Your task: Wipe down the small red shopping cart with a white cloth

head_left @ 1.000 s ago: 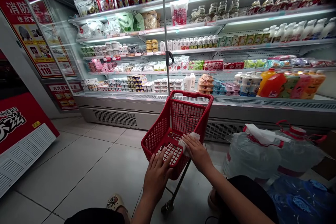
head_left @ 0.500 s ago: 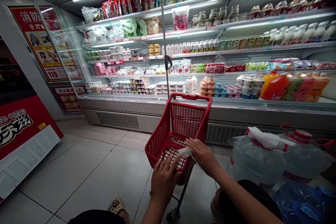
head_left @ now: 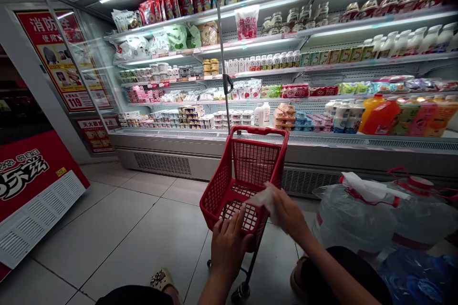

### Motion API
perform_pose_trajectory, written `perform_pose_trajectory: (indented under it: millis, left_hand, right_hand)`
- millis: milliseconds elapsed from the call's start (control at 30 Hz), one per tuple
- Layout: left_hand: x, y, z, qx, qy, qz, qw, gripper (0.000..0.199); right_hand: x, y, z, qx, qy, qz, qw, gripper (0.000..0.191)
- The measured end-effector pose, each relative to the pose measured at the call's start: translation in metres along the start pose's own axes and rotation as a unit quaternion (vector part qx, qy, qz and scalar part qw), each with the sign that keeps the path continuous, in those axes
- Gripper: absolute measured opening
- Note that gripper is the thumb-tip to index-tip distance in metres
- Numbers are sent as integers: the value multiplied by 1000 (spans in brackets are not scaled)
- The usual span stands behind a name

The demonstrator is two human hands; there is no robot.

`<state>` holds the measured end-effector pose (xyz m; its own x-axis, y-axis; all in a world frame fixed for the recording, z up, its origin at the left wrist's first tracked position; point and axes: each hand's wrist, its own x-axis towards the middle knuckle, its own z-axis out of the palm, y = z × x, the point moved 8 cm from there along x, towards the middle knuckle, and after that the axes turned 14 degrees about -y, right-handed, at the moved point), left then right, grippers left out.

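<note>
A small red plastic shopping cart (head_left: 216, 190) with a lattice basket stands right in front of me. My left hand (head_left: 227, 245) rests at its near rim, palm down, fingers stretched over the edge. At the basket's right side my right hand (head_left: 288, 214) pinches a thin white tissue (head_left: 263, 200). The tissue hangs loose over the rim and is blurred by motion. Through the basket floor's grid, pale floor tiles show. The cart's wheel (head_left: 241, 291) sits on the tiles between my feet.
An open refrigerated display (head_left: 168, 157) with stocked shelves stands behind the cart. On the right are large clear water jugs (head_left: 354, 217) and a blue jug (head_left: 422, 274). A red chest freezer (head_left: 36, 190) stands left; pale tiles (head_left: 143, 228) lie between.
My right hand has lifted and shifted right, its fingers now closed on the tissue, which shows larger above the rim. My left hand stays at the near rim.
</note>
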<state>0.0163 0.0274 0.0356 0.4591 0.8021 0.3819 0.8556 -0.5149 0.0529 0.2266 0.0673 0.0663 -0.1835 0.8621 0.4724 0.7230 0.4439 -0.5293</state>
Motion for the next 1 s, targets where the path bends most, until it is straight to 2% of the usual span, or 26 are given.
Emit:
perform_pose_trajectory:
  millis: [67,133,200,300,367,433,500,633,733,833,1000]
  left_hand:
    - [0,0,0,1,-5,-9,1000,79]
    - [0,3,1,-5,-9,-16,1000,79]
    - [1,9,3,-14,-9,-20,1000,79]
    - [0,19,6,-37,-8,-22,999,81]
    - [-1,21,8,-42,-10,-8,999,83]
    - [-2,16,7,-20,-12,23,999,84]
    - [-4,1,6,25,-7,48,999,82]
    - [-5,-41,6,83,-8,37,996,66]
    - [-2,-53,12,79,-25,26,996,56]
    - [1,-49,14,68,-31,6,997,51]
    - [3,-39,13,63,-27,-9,998,50]
  right_hand:
    - [6,7,-27,42,63,42,996,52]
    - [6,0,-32,29,75,30,996,52]
    - [-2,-20,-14,-30,36,-28,999,50]
    - [-32,-48,38,-133,-50,-146,979,48]
    - [-50,-48,62,-171,-85,-173,966,51]
    - [-57,-38,68,-178,-105,-185,961,52]
    - [-50,-17,58,-164,-113,-169,965,51]
    - [-15,35,31,-118,-116,-67,984,46]
    - [-1,50,27,-89,-116,-27,989,47]
    - [-15,38,33,-90,-105,-14,990,47]
    - [-71,-20,57,-155,-99,-85,979,51]
